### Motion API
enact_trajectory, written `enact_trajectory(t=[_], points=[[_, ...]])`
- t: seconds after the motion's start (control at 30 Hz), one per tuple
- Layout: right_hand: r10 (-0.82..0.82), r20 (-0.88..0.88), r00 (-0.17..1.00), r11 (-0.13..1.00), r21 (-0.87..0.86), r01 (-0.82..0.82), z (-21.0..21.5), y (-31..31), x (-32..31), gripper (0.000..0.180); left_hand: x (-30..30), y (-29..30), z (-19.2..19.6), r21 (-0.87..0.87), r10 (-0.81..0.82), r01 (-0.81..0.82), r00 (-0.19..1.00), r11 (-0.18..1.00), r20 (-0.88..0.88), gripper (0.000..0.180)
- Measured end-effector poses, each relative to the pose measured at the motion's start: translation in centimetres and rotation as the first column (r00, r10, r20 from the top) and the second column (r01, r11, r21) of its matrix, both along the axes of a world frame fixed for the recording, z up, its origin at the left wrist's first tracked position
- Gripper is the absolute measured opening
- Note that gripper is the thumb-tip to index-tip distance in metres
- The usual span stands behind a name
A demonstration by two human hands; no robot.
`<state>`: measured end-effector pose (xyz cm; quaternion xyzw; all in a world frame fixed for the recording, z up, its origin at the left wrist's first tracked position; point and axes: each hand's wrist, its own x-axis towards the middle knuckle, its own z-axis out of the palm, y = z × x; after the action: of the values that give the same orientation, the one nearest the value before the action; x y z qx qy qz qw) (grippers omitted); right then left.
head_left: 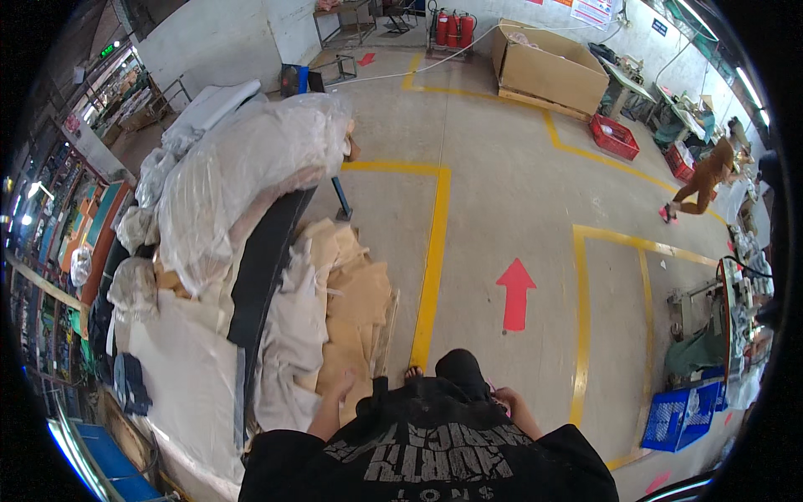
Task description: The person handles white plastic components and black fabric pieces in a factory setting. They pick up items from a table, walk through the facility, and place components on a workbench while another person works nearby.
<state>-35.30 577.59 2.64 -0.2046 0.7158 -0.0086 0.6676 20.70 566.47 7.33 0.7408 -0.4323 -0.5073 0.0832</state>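
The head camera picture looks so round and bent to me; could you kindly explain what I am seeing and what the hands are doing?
This is one wide fisheye view from a camera worn on a person's head, looking down, so straight lines curve near the rim. The dark printed shirt at the bottom is the wearer's own. The left hand rests on a stack of tan and cream fabric pieces on a low pallet. The right hand is by the wearer's side; whether it holds anything is unclear. Plastic-wrapped bundles lie further left. The concrete floor has yellow lines and a red arrow. Another person crouches far right.
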Motion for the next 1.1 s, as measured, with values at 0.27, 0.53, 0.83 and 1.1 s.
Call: enact_trajectory(t=[0.27, 0.53, 0.83, 1.1], points=[[-0.239, 0.052, 0.97, 0.875, -0.422, 0.238, 4.2, -21.4, -7.9, 0.028, -8.2, -41.1, 7.9, -0.244, 0.076, -0.096, 0.993, 0.965, -0.091, 0.035], [0.286, -0.394, 0.873, 0.931, -0.103, -0.351, 5.6, -68.6, -12.0, 0.037, -15.0, -48.7, -4.5, 0.135, 0.529, -0.584, 0.581, 0.8, -0.619, 0.035], [0.119, -0.197, 0.973, 0.901, -0.39, -0.189, 2.7, -112.6, -8.9, 0.033, -12.5, -77.4, -6.6, 0.411, 0.413, -0.319, 0.896, 0.854, -0.162, 0.032], [0.311, -0.114, 0.944, 0.844, -0.424, -0.329, 4.8, -126.3, -7.1, 0.028, -8.4, -118.7, 0.6, 0.049, 0.389, -0.387, 0.92, 0.921, -0.053, 0.029]])
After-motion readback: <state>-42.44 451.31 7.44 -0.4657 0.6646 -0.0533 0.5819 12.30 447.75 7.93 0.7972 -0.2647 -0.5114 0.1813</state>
